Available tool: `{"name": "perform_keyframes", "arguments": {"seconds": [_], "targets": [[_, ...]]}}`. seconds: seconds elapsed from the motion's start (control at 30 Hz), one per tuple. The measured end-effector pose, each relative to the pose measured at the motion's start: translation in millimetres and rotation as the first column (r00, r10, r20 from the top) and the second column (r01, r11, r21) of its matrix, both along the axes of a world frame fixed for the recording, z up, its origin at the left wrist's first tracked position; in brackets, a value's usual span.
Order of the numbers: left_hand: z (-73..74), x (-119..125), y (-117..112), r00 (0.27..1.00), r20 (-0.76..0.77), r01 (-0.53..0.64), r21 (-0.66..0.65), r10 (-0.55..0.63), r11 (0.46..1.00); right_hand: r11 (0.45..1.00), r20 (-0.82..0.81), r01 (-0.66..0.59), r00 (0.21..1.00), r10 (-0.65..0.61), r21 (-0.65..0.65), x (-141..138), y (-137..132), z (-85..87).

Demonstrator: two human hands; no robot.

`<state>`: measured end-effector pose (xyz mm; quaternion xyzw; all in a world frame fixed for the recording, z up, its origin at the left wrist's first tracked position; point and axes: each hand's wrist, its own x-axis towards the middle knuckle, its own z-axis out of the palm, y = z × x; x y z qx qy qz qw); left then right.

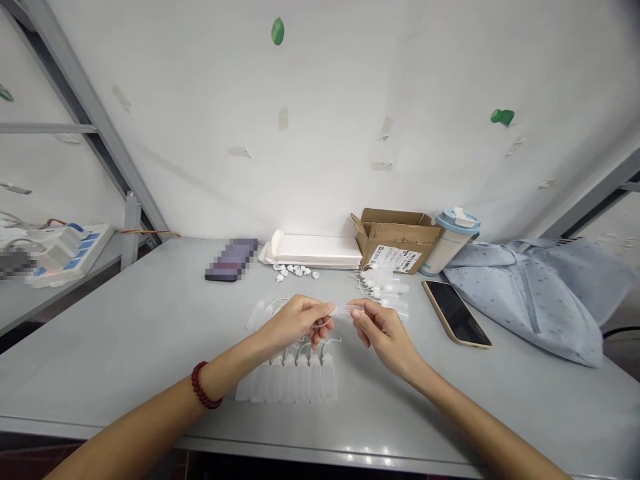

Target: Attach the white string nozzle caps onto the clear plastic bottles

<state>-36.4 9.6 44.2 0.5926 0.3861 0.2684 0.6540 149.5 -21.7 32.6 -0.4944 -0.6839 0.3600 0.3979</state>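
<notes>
A small translucent plastic bottle (pixel 343 311) is held level above the table between my two hands. My left hand (pixel 306 317) pinches its left end, where a thin white strap or tube curves below the fingers. At the other end, my right hand (pixel 383 328) grips the bottle between thumb and fingers. Under my left hand, a row of similar bottles (pixel 287 381) lies side by side, their curved white strips pointing away from me. More such bottles (pixel 256 313) lie partly hidden behind my left forearm. Another bunch of bottles (pixel 395 290) lies beyond my right hand.
Loose white caps (pixel 299 270) lie before a stack of white packets (pixel 315 250). An open cardboard box (pixel 400 243) and a tumbler (pixel 447 243) stand by the wall. One phone (pixel 457 313) lies right, another (pixel 233 260) left. A pale blue cloth (pixel 530 300) covers the right side.
</notes>
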Motion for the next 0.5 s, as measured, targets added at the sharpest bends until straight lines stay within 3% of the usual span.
{"name": "perform_keyframes", "arguments": {"seconds": [0.13, 0.3, 0.5], "targets": [[-1.1, -1.1, 1.8, 1.000, 0.018, -0.009, 0.062, 0.008, 0.998, 1.000, 0.035, 0.002, 0.999, -0.002, 0.017, 1.3, -1.0, 1.0], [2.7, -3.8, 1.5, 0.998, -0.056, 0.044, 0.176, -0.034, 0.983, 0.996, -0.039, -0.043, 0.998, 0.040, -0.083, 3.1, -0.1, 5.4], [4.1, -4.5, -3.4, 0.968, -0.242, 0.068, 0.501, 0.064, 0.863, 0.965, -0.270, -0.150, 0.959, 0.089, -0.214, 5.4, 5.8, 2.1]]}}
